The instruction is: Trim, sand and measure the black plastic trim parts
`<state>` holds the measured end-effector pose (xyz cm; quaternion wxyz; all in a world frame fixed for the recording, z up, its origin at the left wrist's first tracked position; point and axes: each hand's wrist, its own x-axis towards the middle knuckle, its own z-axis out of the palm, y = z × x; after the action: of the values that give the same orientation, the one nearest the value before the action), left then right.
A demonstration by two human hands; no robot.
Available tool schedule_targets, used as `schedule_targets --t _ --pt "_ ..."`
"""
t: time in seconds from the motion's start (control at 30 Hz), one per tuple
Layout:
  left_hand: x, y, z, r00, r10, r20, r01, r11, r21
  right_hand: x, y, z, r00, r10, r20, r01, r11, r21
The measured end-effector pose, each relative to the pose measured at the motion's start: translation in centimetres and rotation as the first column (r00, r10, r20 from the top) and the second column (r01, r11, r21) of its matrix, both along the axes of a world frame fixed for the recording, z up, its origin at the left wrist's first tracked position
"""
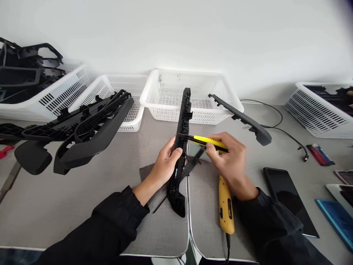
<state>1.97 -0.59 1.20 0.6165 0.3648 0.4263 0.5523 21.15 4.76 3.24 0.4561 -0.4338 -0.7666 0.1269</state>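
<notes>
My left hand (167, 163) is closed round the middle of a long black plastic trim piece (176, 197), its ribbed side turned up. Between the fingers of my right hand (230, 156) is a yellow and black utility knife (206, 139). The knife's dark tip touches or lies just over the trim piece, near my left fingertips; which of the two I cannot tell. A thin black strip (191, 165) lies slanted beside the trim piece. Below my right hand rests a yellow corded tool (226, 209), its upper end partly hidden by the hand.
Behind the trim piece stands a white basket (165, 112), with another trim piece (242, 118) leaning over its right rim. Several black trims (93, 147) lie across the left basket (129, 127). On the right are a phone (288, 198), a cable (292, 138) and lighters (320, 154).
</notes>
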Motion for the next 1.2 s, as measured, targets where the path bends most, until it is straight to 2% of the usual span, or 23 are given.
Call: schedule_targets --t 0.1,0.23,0.4,0.53,0.7,0.83,1.0,1.13,1.2 --pt "-0.1 0.0 0.2 0.999 0.0 -0.05 0.0 1.0 0.002 0.2 0.4 -0.1 1.0 0.003 0.005 -0.003 0.998 0.058" --pt "-0.2 -0.1 0.2 0.998 0.011 -0.065 -0.012 1.0 -0.008 0.5 0.6 0.0 0.998 -0.056 -0.02 0.057 0.994 0.088" --pt "-0.2 -0.1 -0.2 0.998 0.005 -0.06 -0.005 1.0 -0.008 1.0 0.8 0.3 0.999 0.029 0.024 -0.032 0.994 0.107" --pt "-0.2 -0.1 -0.1 0.999 -0.016 -0.043 0.016 1.0 -0.003 1.1 1.0 0.2 0.999 -0.039 0.011 0.037 0.99 0.137" --pt "-0.4 -0.1 0.2 1.0 -0.014 0.001 0.014 1.0 0.019 1.0 0.9 0.0 0.999 0.038 0.025 -0.04 0.994 0.097" --pt "-0.5 -0.1 0.3 1.0 -0.011 0.016 0.011 0.999 0.034 1.0 0.9 -0.2 1.0 -0.018 0.0 0.018 0.995 0.093" --pt "-0.6 -0.1 0.2 0.997 -0.04 0.059 0.038 0.999 0.037 1.1 0.9 -0.3 0.998 0.054 0.028 -0.056 0.997 0.055" --pt "-0.5 -0.1 0.2 0.997 -0.037 0.073 0.034 0.998 0.046 1.0 1.0 -0.2 0.998 -0.055 -0.029 0.056 0.996 0.062" --pt "-0.5 -0.1 0.2 0.996 -0.037 0.081 0.034 0.999 0.041 0.9 1.0 -0.2 0.999 -0.04 -0.034 0.042 0.997 0.067"
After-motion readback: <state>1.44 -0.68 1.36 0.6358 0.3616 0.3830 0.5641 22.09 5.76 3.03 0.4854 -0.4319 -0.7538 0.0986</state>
